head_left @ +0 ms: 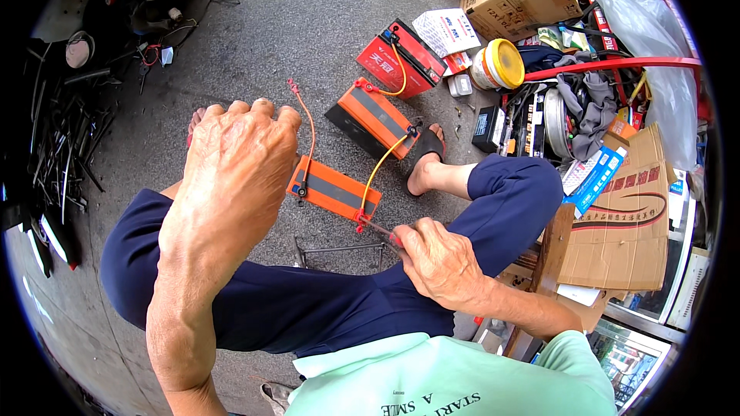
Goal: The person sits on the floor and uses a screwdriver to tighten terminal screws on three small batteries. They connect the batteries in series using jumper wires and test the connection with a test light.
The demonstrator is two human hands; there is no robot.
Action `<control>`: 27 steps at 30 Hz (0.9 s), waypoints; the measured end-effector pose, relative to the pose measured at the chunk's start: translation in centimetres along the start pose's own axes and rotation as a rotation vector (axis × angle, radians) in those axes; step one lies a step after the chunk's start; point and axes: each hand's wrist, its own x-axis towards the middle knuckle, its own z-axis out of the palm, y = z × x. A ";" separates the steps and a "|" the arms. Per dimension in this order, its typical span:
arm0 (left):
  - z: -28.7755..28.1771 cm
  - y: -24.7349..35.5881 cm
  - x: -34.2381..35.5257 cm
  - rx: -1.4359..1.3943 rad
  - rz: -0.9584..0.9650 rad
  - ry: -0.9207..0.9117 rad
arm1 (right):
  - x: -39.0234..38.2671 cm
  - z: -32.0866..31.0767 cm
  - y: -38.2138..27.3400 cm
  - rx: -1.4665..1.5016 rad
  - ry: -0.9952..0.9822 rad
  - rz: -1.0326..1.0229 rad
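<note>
My right hand (443, 262) is closed round the red handle of a screwdriver (381, 229). Its thin shaft reaches the red terminal end of a yellow cable (373, 182) on the near orange battery (333, 191). Raised close to the camera, my left hand (235, 162) is curled with its back toward me; whatever its fingers hold is hidden. An orange-red cable (310, 132) rises from that battery's left terminal, its other end free. The yellow cable links to a second orange battery (379, 119), and another yellow cable (403, 69) joins that one to a red battery (401, 58).
A sandaled foot (426, 156) is beside the second battery. Cartons, a yellow-lidded bucket (505, 63), a small black battery (489, 129) and a flattened cardboard box (620, 216) crowd the right. Dark metal parts (65, 131) lie heaped at the left. A thin metal stand (339, 249) is before my legs.
</note>
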 end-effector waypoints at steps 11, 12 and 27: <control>0.0 -0.2 -0.1 0.023 0.004 -0.008 | -0.3 0.1 -0.6 -0.004 -0.091 0.047; -0.2 -0.1 0.0 0.020 0.002 -0.015 | 0.0 0.0 -0.3 0.018 -0.022 -0.008; 0.2 -0.2 0.0 -0.005 0.032 -0.004 | 0.7 0.2 0.5 0.027 0.127 -0.151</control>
